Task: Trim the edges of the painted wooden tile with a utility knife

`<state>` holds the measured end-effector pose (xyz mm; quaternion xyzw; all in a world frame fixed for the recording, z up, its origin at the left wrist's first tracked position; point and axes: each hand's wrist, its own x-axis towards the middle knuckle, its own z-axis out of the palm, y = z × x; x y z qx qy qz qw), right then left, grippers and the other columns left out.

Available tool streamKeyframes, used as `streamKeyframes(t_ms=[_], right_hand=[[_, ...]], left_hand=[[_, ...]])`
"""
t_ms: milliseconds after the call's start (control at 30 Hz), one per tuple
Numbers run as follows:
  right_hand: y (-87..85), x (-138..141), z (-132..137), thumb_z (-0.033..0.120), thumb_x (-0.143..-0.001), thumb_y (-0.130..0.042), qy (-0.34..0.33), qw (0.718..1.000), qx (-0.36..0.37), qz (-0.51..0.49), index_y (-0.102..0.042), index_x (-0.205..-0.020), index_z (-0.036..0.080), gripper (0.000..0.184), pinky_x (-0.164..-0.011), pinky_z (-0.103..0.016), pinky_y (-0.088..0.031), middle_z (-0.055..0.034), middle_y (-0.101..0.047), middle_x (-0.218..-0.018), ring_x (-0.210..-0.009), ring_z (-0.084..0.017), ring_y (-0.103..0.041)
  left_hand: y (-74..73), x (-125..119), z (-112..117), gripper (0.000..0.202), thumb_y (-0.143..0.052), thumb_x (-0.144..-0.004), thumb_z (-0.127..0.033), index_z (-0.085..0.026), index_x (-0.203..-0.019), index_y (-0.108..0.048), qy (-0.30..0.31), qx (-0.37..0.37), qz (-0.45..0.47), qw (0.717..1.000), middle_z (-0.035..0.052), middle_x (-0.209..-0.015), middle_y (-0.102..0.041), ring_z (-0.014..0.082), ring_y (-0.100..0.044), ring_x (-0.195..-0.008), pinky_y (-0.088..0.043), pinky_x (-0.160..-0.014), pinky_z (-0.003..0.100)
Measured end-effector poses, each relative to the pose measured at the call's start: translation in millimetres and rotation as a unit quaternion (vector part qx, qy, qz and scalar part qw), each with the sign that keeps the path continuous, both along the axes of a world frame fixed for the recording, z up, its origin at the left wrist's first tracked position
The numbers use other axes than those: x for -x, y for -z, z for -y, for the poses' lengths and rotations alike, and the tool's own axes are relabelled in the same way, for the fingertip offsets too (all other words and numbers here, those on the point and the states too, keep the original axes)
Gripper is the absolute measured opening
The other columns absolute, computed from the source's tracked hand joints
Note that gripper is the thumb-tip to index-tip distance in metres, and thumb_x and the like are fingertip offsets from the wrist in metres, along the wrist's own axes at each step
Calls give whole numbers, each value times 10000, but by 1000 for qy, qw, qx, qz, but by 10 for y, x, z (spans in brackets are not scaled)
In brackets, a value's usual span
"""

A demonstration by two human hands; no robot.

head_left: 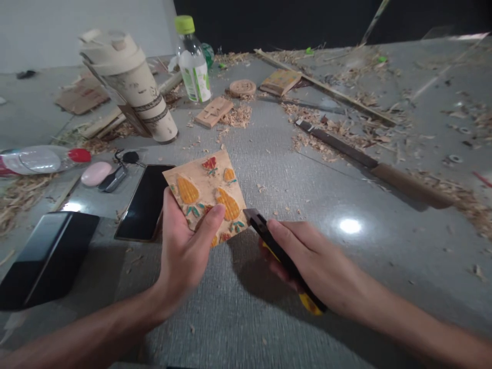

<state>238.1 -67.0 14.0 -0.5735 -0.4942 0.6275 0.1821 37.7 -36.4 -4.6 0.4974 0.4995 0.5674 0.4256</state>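
- The right hand is wrapped around one utility knife; its one blade sits at the right edge of the painted wooden tile, though contact is hard to tell;
- The left hand grasps this tile by its near left side, over the grey work surface, thumb across the painted face;
- A slip off the edge could carry the blade toward that thumb, caused by too much push or a hard grain; a loose pinch could let the tile twist, and a careless stroke could chip the paint;
- Nearer items: one black folding case, one smartphone, one key fob, one pink oval item;
- Farther: one wooden-handled long tool, one tumbler, two capped bottles, one lying and one upright;
- Beyond: one carved rectangular block, one carved disc, one second painted block; wood shavings are too many to count
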Motion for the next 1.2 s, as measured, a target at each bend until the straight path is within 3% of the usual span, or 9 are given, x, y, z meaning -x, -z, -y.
streamKeyframes(t_ms=[167, 333, 433, 533, 667, 900, 1000, 1100, 1200], right_hand=[[-83, 11, -54, 682, -1118, -400, 30, 983, 133, -119, -612, -831, 199, 601, -431, -195, -326, 37, -512, -592, -452, -78, -413], [-127, -64, -75, 652, -1114, -435, 14, 914, 272, -300, -616, -853, 204, 550, -414, -169, -271, 69, -433, -565, -430, -60, -302], [-139, -103, -78, 663, -1110, -457, 11, 936, 201, -289, -636, -866, 206, 548, -429, -185, -295, 57, -473, -586, -447, -67, -352], [-139, -118, -71, 715, -1105, -457, 30, 992, 43, -119, -632, -806, 203, 619, -465, -216, -340, 19, -556, -628, -512, -90, -465], [-107, -123, -35, 746, -1121, -377, 5, 999, -38, -5, -601, -719, 205, 710, -496, -252, -358, -1, -578, -623, -544, -104, -498], [-51, -103, -4, 761, -1115, -381, 4, 999, -40, -4, -619, -741, 201, 714, -519, -246, -391, -1, -598, -638, -554, -100, -517], [-74, -110, -39, 724, -1119, -411, 1, 992, 70, -105, -610, -784, 202, 651, -474, -230, -347, 24, -547, -609, -491, -86, -446], [-106, -148, -86, 706, -1105, -442, -10, 943, 208, -261, -635, -884, 211, 576, -428, -220, -261, 62, -470, -573, -431, -75, -326], [-130, -188, -109, 727, -1091, -468, -11, 961, 133, -242, -674, -896, 212, 588, -461, -228, -292, 45, -500, -601, -480, -89, -381]], left_hand=[[-45, 5, -7, 423, -839, -950, -298, -253, -1301, -607, 0, -23, -26, 999, 63, -1292, -760, 262, -772, -1134, -663, -984, 411], [-46, 19, 13, 434, -870, -934, -316, -274, -1293, -629, 7, -27, 14, 1000, 38, -1265, -739, 261, -754, -1178, -649, -1053, 432], [-27, 27, 22, 448, -883, -936, -344, -317, -1309, -636, 21, 2, 51, 998, 22, -1294, -723, 275, -746, -1212, -644, -1085, 472], [-8, 33, 10, 479, -876, -948, -348, -342, -1358, -628, 29, 25, 82, 996, 24, -1367, -710, 296, -720, -1290, -600, -1160, 505], [0, 38, -9, 497, -862, -963, -334, -331, -1394, -616, 27, 27, 81, 996, 33, -1404, -699, 296, -709, -1316, -592, -1169, 497], [-23, 21, 4, 469, -886, -935, -344, -300, -1333, -642, 4, -7, 37, 999, 38, -1336, -727, 256, -748, -1202, -655, -1072, 430], [-27, 14, 16, 470, -877, -939, -335, -284, -1337, -633, 12, -8, 39, 999, 46, -1319, -725, 268, -748, -1218, -649, -1089, 447], [7, 28, 21, 463, -870, -952, -352, -302, -1344, -629, 29, 19, 65, 997, 48, -1330, -726, 276, -758, -1194, -661, -1053, 456], [58, 51, 10, 446, -860, -970, -365, -314, -1351, -635, 44, 30, 88, 995, 62, -1375, -726, 278, -762, -1198, -668, -1020, 432]])
